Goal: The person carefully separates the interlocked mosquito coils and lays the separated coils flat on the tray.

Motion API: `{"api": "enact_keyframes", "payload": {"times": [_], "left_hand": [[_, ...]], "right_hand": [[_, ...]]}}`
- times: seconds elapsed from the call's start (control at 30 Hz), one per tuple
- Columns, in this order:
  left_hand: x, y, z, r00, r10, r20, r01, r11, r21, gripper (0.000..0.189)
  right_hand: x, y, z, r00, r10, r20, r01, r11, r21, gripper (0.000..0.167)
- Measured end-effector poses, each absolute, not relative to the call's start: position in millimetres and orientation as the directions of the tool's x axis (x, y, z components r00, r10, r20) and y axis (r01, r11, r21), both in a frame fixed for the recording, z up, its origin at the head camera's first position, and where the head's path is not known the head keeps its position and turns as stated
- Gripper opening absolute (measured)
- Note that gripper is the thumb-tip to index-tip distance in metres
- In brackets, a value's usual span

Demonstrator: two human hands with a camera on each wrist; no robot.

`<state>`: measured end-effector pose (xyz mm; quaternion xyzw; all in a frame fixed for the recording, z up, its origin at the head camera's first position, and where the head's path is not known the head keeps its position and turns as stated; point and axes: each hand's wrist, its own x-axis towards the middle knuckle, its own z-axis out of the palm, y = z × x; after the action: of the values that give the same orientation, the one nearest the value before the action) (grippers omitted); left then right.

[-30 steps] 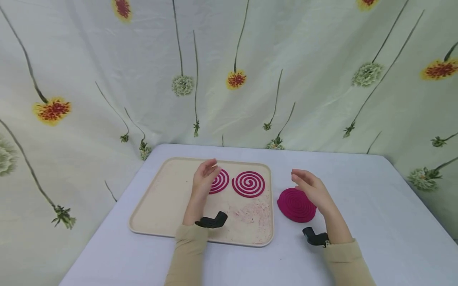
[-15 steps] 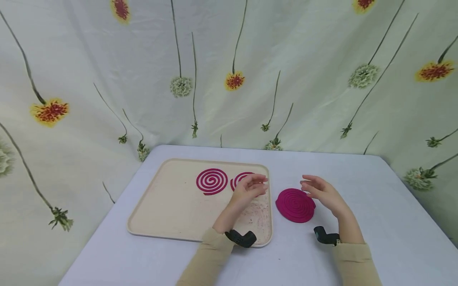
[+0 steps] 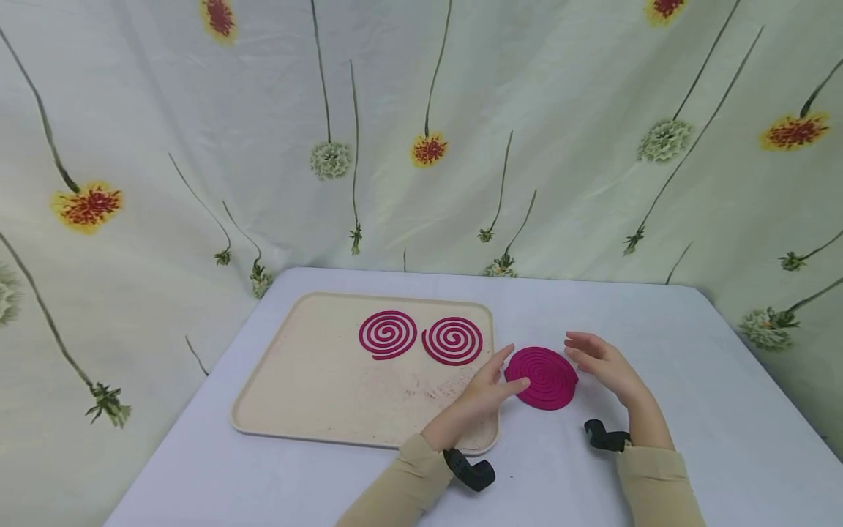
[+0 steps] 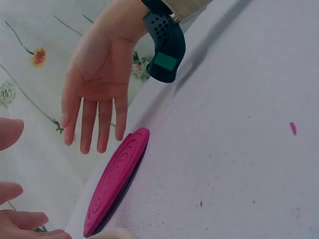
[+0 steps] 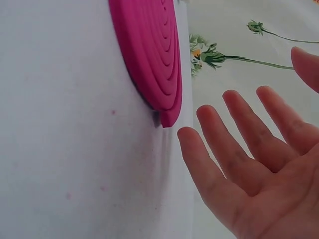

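Observation:
A magenta stack of mosquito coils (image 3: pixel 548 380), ridged in a spiral, lies on the white table between the two hands. At its left edge is my left hand (image 3: pixel 481 395), fingers extended and thumb spread over the stack; contact cannot be made out. To its right hovers my right hand (image 3: pixel 607 369), which holds nothing. In the right wrist view the right hand's fingers (image 5: pixel 219 139) are spread just off the rim of the coils (image 5: pixel 149 59). Two single mosquito coils, a left one (image 3: pixel 387 335) and a right one (image 3: pixel 452 341), lie side by side in the tray (image 3: pixel 296 380).
The beige tray has a low rim and pinkish smudges on its right half. Small magenta crumbs (image 4: pixel 293 128) dot the white tablecloth (image 3: pixel 546 468). Behind the table hangs a flower-printed cloth (image 3: pixel 382 205). Each wrist wears a black camera band (image 3: pixel 470 472).
My left hand has moved right, from above the tray's coils to the left edge of the stack, and its fingers have spread. My right hand has shifted slightly right, away from the stack.

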<state>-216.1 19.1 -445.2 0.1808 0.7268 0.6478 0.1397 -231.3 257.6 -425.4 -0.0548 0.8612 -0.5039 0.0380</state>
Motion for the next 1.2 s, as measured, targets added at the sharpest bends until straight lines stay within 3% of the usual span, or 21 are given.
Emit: {"api": "enact_keyframes", "payload": {"times": [0.2,0.53,0.87,1.2], "left_hand": [[-211,25,-448,-0.871,0.491,-0.024,0.013,0.071,0.997,0.066],[-204,33,-448,-0.880,0.468,-0.086,0.007,0.193,0.981,0.064],[-206,35,-450,-0.886,0.452,-0.108,-0.028,0.181,0.983,0.063],[-221,23,-447,-0.979,0.186,0.083,0.085,0.003,0.996,0.043]], "right_hand": [[-234,257,-436,-0.991,-0.135,-0.021,-0.050,0.501,-0.864,0.055],[-234,256,-440,-0.990,-0.127,-0.065,-0.008,0.504,-0.864,0.053],[-232,257,-438,-0.985,-0.139,-0.103,0.039,0.402,-0.915,0.047],[-226,253,-411,-0.989,-0.145,0.038,-0.071,0.233,-0.970,0.053]]}}
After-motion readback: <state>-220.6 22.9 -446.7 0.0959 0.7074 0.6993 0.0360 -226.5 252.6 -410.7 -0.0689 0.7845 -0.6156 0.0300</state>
